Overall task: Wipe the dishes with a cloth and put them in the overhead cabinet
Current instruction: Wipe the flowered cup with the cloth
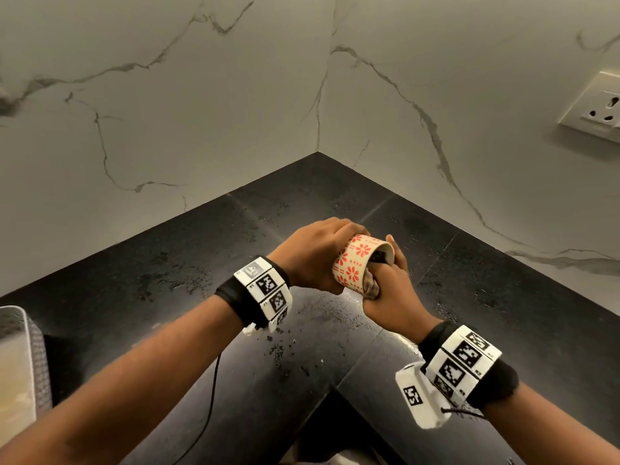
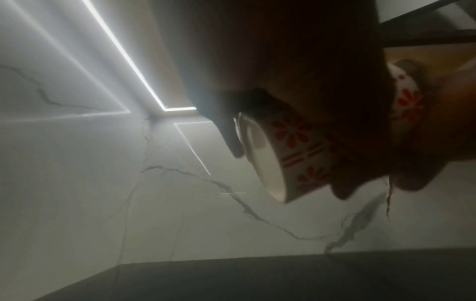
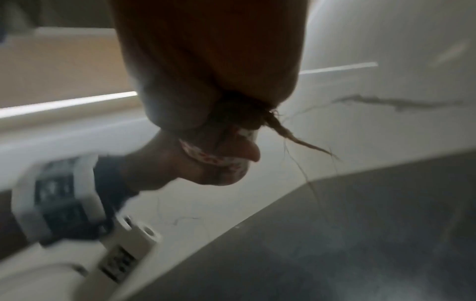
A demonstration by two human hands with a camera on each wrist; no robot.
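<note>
While left hand [image 1: 315,253] grips cup [image 1: 355,263] — right hand [image 1: 391,290] presses cloth [image 1: 370,285] inside.

There are two hands: one left hand [image 1: 312,253] and one right hand [image 1: 389,290]. One cup [image 1: 357,260] with red flowers is between them, and one cloth [image 1: 371,283] goes into its mouth. Each wrist has one band, so two bands: the left band [image 1: 265,292] and the right band [image 1: 463,360]. On the wall is one socket [image 1: 600,109]. At the left edge is one basket [image 1: 23,360]. One counter [image 1: 201,263] is under all.
</note>
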